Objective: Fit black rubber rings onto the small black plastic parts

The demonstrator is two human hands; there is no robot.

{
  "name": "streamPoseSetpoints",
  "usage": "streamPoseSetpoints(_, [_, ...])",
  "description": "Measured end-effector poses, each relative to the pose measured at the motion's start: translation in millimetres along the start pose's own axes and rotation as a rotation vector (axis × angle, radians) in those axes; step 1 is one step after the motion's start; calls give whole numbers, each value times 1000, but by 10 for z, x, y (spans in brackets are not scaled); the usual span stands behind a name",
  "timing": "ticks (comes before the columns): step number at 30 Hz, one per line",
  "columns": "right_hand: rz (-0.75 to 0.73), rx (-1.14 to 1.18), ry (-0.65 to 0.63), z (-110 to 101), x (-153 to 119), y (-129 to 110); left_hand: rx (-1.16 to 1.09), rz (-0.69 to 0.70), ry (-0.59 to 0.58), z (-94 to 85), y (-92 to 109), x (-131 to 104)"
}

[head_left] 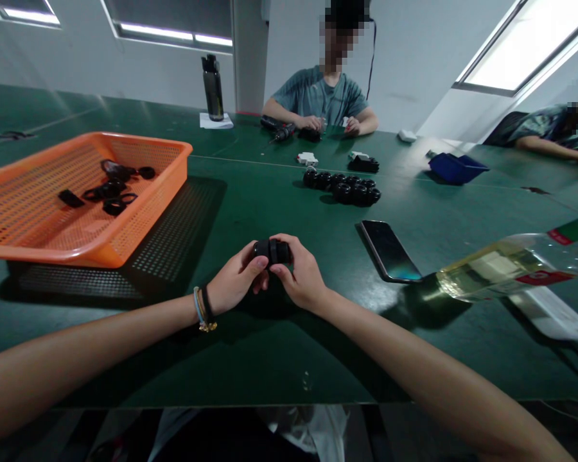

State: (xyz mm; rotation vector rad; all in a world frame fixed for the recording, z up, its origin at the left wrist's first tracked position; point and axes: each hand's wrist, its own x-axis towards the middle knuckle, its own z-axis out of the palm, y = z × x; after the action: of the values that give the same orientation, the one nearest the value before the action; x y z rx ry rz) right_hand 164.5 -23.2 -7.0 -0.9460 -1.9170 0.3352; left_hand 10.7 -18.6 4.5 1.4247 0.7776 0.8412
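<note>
**Two hands pressed around a small black cylindrical part above a green desk**

The left hand (234, 282) and right hand (298, 276) meet just above the desk (270, 359), both closed on one black cylindrical part (272, 251). Fingertips and thumbs pinch it from either end, with its middle showing between them. The left wrist wears thin bracelets (203, 309).

Judging from the grip, doing this well means keeping the two ends square to each other and turning with the fingertips rather than the whole wrist, so the halves do not bind.

Just right of the hands lies a dark phone (388, 249), face up. Beyond it a clear bottle (505, 264) of yellowish liquid lies on its side. To the left sits an orange basket (139, 212) holding a few loose black rings and pieces (110, 187).

Further off, a cluster of black parts (343, 185) is grouped mid-desk. Behind it a seated person (322, 96) in a grey-green shirt rests both hands on the desk, near a dark flask (212, 88). A blue tray (455, 168) and a second person (553, 128) are at far right.
</note>
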Motion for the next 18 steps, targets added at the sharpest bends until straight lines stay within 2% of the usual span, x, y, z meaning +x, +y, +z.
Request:
streamPoseSetpoints(12, [249, 220, 46, 91, -80, -215, 399, 258, 114, -37, 57, -50])
streamPoseSetpoints(18, [316, 309, 66, 115, -107, -261, 521, 290, 80, -75, 55, -37])
